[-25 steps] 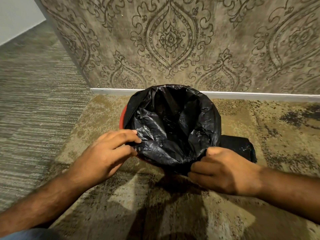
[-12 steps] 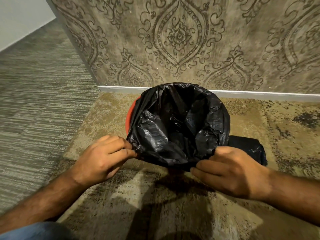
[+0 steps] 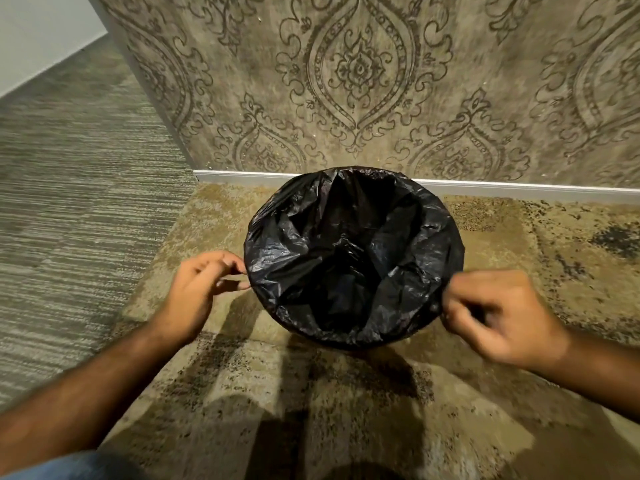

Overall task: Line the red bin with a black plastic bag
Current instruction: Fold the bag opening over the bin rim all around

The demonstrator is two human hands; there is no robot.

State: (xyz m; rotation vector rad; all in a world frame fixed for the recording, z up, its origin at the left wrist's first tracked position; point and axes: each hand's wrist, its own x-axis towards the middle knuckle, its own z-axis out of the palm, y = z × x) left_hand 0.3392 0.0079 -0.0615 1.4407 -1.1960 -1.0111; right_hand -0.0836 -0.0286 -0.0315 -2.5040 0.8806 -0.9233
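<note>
The black plastic bag [image 3: 353,258] is spread open over the bin's mouth and folded down around the rim, so none of the red bin shows. The bin stands on the rug close to the wall. My left hand [image 3: 197,292] is at the bag's left edge, its fingertips pinching the plastic there. My right hand [image 3: 502,317] is blurred at the bag's right edge, fingers curled on the plastic. The inside of the bag is dark and crumpled.
A patterned wall [image 3: 360,81] with a white baseboard [image 3: 242,175] rises right behind the bin. A mottled tan rug [image 3: 311,393] lies under it, with striped grey carpet [image 3: 69,202] to the left. My shadow falls on the rug in front.
Both hands moved apart from the near rim to the bag's left and right sides. The bag now covers the red rim that showed at the left.
</note>
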